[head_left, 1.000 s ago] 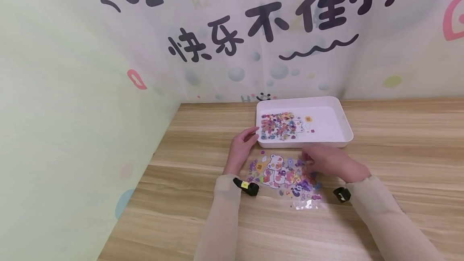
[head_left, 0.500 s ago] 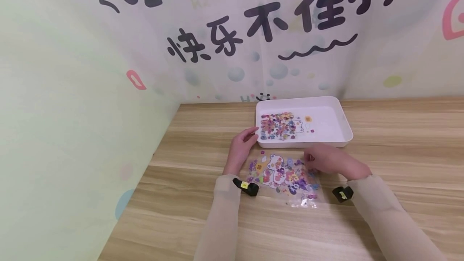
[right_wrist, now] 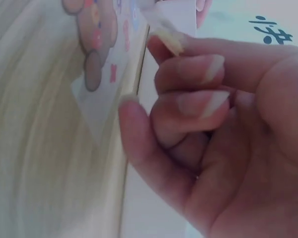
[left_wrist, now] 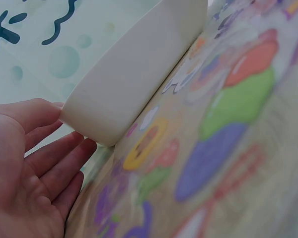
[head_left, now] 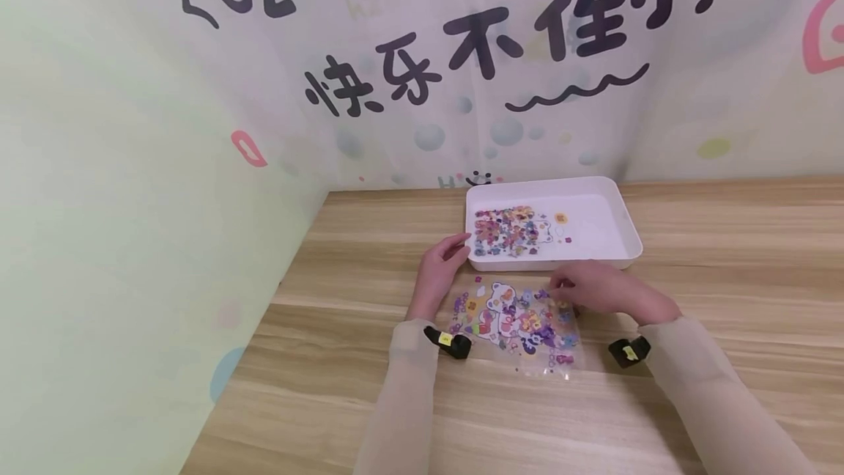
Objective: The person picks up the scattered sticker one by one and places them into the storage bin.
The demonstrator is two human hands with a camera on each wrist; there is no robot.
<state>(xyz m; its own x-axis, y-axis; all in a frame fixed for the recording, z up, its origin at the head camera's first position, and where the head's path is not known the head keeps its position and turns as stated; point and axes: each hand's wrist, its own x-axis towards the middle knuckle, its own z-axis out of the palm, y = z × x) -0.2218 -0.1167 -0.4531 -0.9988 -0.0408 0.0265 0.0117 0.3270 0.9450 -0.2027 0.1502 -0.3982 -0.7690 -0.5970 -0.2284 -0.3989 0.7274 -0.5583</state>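
Note:
A clear plastic bag (head_left: 500, 314), printed with a white bear and filled with colourful stickers, lies flat on the wooden table. At its upper right corner is my right hand (head_left: 603, 286); in the right wrist view the fingers are curled and something thin and translucent, seemingly the bag's edge, is pinched at the fingertips. My left hand (head_left: 438, 277) touches the left front corner of the white tray (head_left: 596, 226) with fairly straight fingers. The left wrist view shows those fingertips against the tray's outer wall (left_wrist: 124, 74).
Inside the tray, on its left side, lies another clear bag of small colourful stickers (head_left: 506, 229). A printed cloth backdrop (head_left: 395, 130) stands right behind the table (head_left: 330, 372), and a pale wall (head_left: 132, 240) rises on the left. Black straps (head_left: 455, 344) sit at both wrists.
The right hand stays near the bag's upper right corner after a small shift of the fingers. The bag's lower right edge and the stickers inside have shifted slightly. The left hand stays at the tray.

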